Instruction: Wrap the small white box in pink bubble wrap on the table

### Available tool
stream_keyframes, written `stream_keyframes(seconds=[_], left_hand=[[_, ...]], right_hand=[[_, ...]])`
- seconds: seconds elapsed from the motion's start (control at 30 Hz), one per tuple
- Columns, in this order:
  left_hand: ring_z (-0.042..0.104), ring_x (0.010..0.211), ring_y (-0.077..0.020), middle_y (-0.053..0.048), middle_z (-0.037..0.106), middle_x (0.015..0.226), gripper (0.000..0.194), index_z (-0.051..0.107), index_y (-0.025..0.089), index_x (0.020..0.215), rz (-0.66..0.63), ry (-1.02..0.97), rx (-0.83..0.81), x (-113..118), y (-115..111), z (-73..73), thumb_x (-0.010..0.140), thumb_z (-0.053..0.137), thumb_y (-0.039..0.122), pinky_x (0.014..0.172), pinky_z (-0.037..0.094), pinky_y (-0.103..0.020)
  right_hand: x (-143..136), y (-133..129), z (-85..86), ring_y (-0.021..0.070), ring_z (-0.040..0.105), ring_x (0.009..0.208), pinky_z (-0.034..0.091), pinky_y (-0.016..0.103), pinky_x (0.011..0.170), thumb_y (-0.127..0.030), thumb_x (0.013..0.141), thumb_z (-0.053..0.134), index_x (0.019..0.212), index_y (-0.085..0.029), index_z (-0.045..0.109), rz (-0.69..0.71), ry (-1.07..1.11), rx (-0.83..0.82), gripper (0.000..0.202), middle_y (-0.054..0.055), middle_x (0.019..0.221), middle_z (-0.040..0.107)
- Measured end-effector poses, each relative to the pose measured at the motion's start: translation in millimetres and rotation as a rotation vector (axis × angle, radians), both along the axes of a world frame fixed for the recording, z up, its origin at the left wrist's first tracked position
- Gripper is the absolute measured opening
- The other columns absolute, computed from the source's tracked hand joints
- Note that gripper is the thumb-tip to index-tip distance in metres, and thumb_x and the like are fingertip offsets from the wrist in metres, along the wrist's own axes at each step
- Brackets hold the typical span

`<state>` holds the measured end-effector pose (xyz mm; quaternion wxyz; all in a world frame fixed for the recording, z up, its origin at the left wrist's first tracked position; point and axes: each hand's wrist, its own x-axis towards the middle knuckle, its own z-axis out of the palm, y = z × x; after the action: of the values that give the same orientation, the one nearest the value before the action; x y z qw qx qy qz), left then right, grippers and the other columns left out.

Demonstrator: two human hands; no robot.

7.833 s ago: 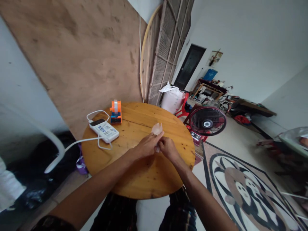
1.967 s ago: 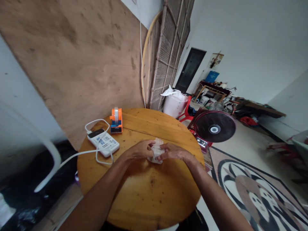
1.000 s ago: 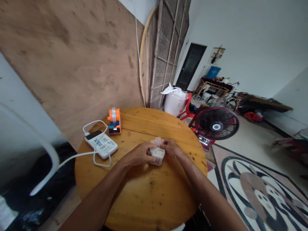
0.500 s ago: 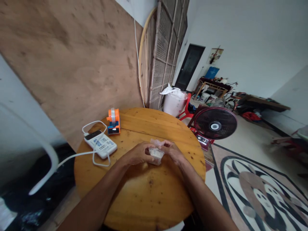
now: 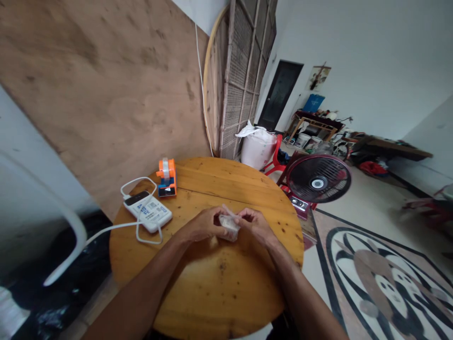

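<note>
Two bare hands at a small clear packet over a round wooden table

The person's left hand (image 5: pixel 206 225) holds the clear packet (image 5: pixel 229 228) from its left side, with the thumb on the near side and the fingers curled around the far side. The right hand (image 5: pixel 257 226) is bent inward, its thumb and fingertips pinching the film at the packet's far right edge; neither hand is clenched into a fist. The packet is boxy and translucent, with a pale strip of film rising at its far side; its contents cannot be made out. It lies between the two hands, above the middle of the wooden table (image 5: pixel 219 288); whether its underside touches the tabletop cannot be told.

On the far left part of the table stands an orange and blue tape dispenser (image 5: pixel 167 178) with a clear roll. Nearer, and a little to the left, lies a white power bank (image 5: pixel 150 215) with a dark display and blue print; a white cable (image 5: pixel 106 230) crosses it. Beyond the table, a white sack (image 5: pixel 258 150) stands beside a red chair (image 5: pixel 278 158). To the right is a round fan (image 5: pixel 318 183), and on the floor farther right, a panda mosaic (image 5: pixel 389 288).
</note>
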<state>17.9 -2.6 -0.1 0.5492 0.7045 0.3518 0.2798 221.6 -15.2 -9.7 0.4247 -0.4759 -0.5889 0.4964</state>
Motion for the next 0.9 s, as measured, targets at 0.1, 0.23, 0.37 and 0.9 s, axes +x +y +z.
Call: stream_keyframes(seconds=[0.1,0.23,0.37,0.9], left_hand=[[0.057,0.078,-0.0165,-0.003,0.062,0.089,0.041,0.059,0.015,0.101,-0.005,-0.043,-0.009,1.5,2.4,-7.5,0.064,0.072,0.027,0.067,0.043,-0.025],[0.058,0.085,-0.0191,-0.006,0.061,0.096,0.056,0.052,0.015,0.114,0.079,-0.049,0.036,1.8,6.9,-17.5,0.062,0.072,0.023,0.073,0.045,-0.028],[0.047,0.114,-0.0298,-0.011,0.054,0.118,0.076,0.050,0.018,0.123,0.205,0.093,0.215,-1.0,9.3,-16.0,0.054,0.079,0.028,0.094,0.039,-0.038],[0.057,0.083,-0.0166,-0.004,0.064,0.094,0.046,0.057,0.015,0.109,-0.032,-0.128,-0.002,14.9,1.2,-12.4,0.067,0.071,0.029,0.072,0.044,-0.025]], right_hand=[[5.0,-8.4,2.9,0.0154,0.058,0.075,0.046,0.029,0.075,-0.041,0.062,0.079,0.078,-0.019,0.058,0.058,0.008,-0.003,0.034,0.000,0.082,0.063],[7.2,-18.2,-1.0,0.0171,0.059,0.089,0.046,0.031,0.083,-0.030,0.059,0.081,0.087,-0.021,0.055,0.099,-0.004,0.012,0.039,0.001,0.100,0.062],[6.3,-21.0,-10.1,0.0183,0.058,0.096,0.045,0.032,0.088,-0.029,0.063,0.078,0.090,-0.022,0.052,0.081,-0.019,0.072,0.038,0.001,0.102,0.061],[3.5,-30.2,-10.4,0.0235,0.060,0.106,0.045,0.038,0.096,-0.034,0.066,0.076,0.117,-0.025,0.053,0.031,0.101,-0.004,0.056,0.006,0.113,0.064]])
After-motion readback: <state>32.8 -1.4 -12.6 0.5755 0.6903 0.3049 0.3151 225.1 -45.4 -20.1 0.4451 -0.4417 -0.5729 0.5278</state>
